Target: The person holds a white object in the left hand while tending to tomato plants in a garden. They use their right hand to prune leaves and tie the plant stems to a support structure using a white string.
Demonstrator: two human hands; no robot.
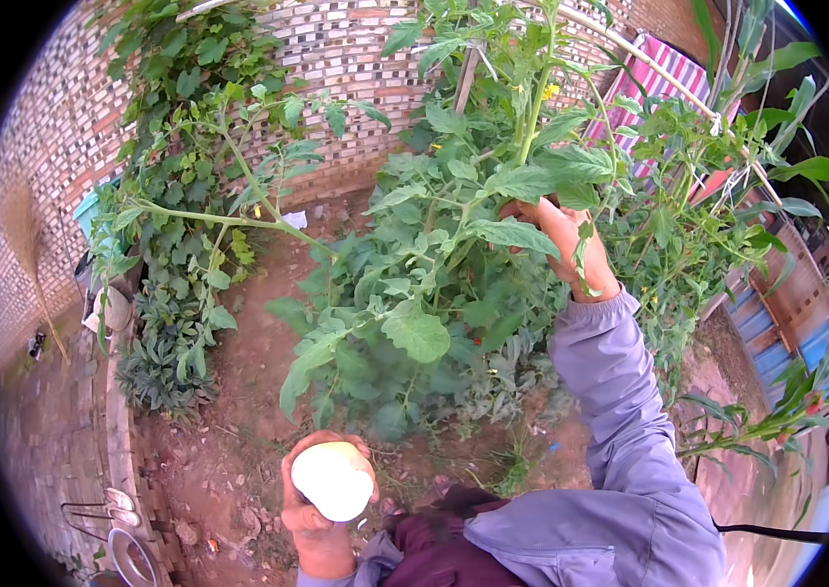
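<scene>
Low in front of me, my left hand (312, 509) wraps round a white rounded thing (334, 481), glaring so brightly that I cannot tell whether it is a bowl or something else. My right hand (571, 243) reaches up into a tall, leafy tomato plant (414, 328). Its fingers are bent in among the stems, and leaves cover part of them. What they hold, if anything, is hidden. Small yellow flowers (552, 91) show near the plant's top, above that hand.
A patterned brick wall (336, 73) stands behind the plants. Vines (175, 196) climb at the left, beside a broom (21, 220). A slanting pole (664, 73) crosses the upper right near a striped cloth (644, 93). A metal basin (133, 558) lies at the lower left. Bare soil (229, 440) is underfoot.
</scene>
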